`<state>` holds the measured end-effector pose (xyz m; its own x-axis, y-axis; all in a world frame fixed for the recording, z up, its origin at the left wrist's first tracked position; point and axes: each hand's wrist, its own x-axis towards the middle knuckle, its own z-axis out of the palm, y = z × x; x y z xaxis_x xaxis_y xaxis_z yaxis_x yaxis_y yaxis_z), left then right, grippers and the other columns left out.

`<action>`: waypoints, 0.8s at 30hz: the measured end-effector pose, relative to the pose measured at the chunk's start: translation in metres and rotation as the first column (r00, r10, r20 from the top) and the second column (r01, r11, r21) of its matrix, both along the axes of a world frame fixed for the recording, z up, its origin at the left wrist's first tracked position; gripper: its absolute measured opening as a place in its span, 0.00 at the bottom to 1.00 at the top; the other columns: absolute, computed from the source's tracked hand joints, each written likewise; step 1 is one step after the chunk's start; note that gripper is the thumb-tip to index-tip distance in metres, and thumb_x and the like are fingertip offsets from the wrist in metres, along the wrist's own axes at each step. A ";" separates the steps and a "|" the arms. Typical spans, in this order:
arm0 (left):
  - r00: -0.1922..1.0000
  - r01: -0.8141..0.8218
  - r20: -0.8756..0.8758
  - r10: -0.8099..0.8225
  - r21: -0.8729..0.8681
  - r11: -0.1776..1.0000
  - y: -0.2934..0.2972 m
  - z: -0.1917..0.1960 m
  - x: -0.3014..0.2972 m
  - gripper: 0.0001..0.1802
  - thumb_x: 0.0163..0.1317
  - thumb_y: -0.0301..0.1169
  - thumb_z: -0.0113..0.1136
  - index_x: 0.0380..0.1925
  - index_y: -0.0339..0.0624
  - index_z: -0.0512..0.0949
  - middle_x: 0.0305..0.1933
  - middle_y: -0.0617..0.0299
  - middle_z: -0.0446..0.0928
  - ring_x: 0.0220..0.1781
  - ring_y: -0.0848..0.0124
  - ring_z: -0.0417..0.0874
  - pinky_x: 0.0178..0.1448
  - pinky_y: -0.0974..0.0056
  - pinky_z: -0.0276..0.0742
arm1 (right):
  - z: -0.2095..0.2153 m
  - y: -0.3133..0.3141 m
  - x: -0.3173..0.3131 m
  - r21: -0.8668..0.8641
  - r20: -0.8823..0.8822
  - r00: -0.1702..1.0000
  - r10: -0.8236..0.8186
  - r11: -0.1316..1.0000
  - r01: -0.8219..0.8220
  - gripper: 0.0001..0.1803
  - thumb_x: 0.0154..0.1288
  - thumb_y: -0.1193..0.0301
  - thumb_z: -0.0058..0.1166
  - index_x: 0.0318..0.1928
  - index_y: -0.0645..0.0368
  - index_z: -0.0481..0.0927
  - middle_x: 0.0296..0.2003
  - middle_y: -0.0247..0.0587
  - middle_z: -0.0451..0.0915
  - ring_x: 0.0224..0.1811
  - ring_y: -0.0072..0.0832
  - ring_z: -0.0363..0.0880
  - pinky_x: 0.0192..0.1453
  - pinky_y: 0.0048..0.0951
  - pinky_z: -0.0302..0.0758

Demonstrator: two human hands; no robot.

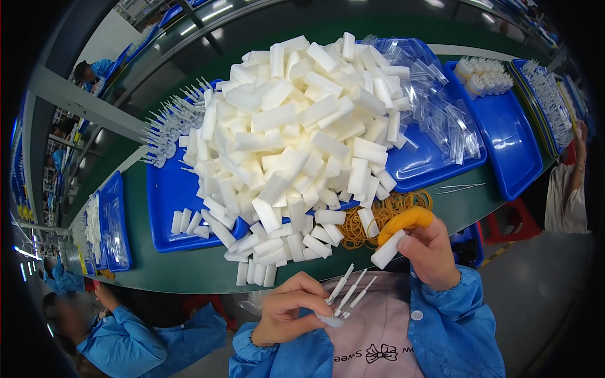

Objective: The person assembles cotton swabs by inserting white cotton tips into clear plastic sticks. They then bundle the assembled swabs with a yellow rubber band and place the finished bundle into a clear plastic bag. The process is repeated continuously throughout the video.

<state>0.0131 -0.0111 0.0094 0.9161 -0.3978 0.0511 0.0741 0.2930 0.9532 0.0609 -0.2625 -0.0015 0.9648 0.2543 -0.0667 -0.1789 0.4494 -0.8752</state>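
Green work table (189, 277), long, running away from the seated person. On it, landmark: a big heap of white foam blocks (296, 138), spilling off a blue tray (167, 201) toward the person's edge of the table.

Right of the heap: a second blue tray (428, 160) carrying a loose pile of small clear plastic bags (441, 107). Further right of that, another blue tray (510, 145) with a small cluster of white capped parts (482, 74) at its far end.

Left of the heap, at its far side: a fan of white plastic pieces with thin prongs (167, 126).

At the heap's near right corner: a tangle of tan rubber bands (384, 214). Metal tweezers (460, 187) lie just right of the bands.

Near side of the heap, over the person's lap: right hand (428, 249), orange finger cot (406, 219) on the forefinger, pinches one white foam block (387, 249) between forefinger and thumb. Left hand (287, 312), closed, grips a bunch of thin white sticks (350, 291), tips pointing up toward the block, close but not touching.

Lower left of the heap: another worker in a blue coat (135, 337).
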 end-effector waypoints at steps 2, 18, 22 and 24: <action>1.000 0.017 -0.004 -0.017 0.008 1.000 -0.002 0.001 0.002 0.11 0.48 0.20 0.68 0.34 0.37 0.82 0.37 0.56 0.75 0.39 0.70 0.73 0.44 0.68 0.68 | 0.000 0.003 0.000 0.001 -0.012 1.000 0.014 1.000 -0.014 0.12 0.63 0.79 0.50 0.48 0.66 0.73 0.42 0.42 0.79 0.45 0.24 0.77 0.52 0.26 0.72; 0.997 0.072 -0.028 -0.071 0.024 0.997 0.004 0.002 0.003 0.11 0.49 0.20 0.67 0.35 0.37 0.82 0.39 0.57 0.73 0.40 0.70 0.72 0.45 0.68 0.67 | 0.001 -0.001 0.001 0.051 -0.105 0.983 0.149 0.988 -0.144 0.12 0.62 0.79 0.52 0.47 0.66 0.74 0.42 0.39 0.78 0.45 0.22 0.76 0.51 0.24 0.72; 0.995 0.083 -0.051 -0.082 0.032 0.996 0.004 0.000 0.003 0.11 0.48 0.20 0.67 0.35 0.38 0.82 0.39 0.57 0.73 0.40 0.70 0.72 0.45 0.68 0.67 | -0.001 0.000 0.001 0.055 -0.138 0.976 0.169 0.985 -0.163 0.12 0.62 0.79 0.52 0.46 0.66 0.75 0.42 0.39 0.78 0.45 0.22 0.76 0.51 0.24 0.72; 0.997 0.082 -0.019 -0.081 0.087 0.993 0.002 0.002 0.005 0.11 0.48 0.19 0.67 0.35 0.38 0.82 0.39 0.58 0.74 0.40 0.70 0.73 0.44 0.68 0.67 | -0.003 0.000 -0.001 0.041 -0.134 0.972 0.195 0.981 -0.191 0.12 0.62 0.78 0.53 0.47 0.66 0.75 0.42 0.39 0.78 0.45 0.21 0.76 0.51 0.23 0.72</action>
<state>0.0183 -0.0090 0.0118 0.8809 -0.4734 -0.0016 0.1095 0.2005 0.9735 0.0604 -0.2626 -0.0045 0.8793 0.4387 -0.1853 -0.3822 0.4179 -0.8242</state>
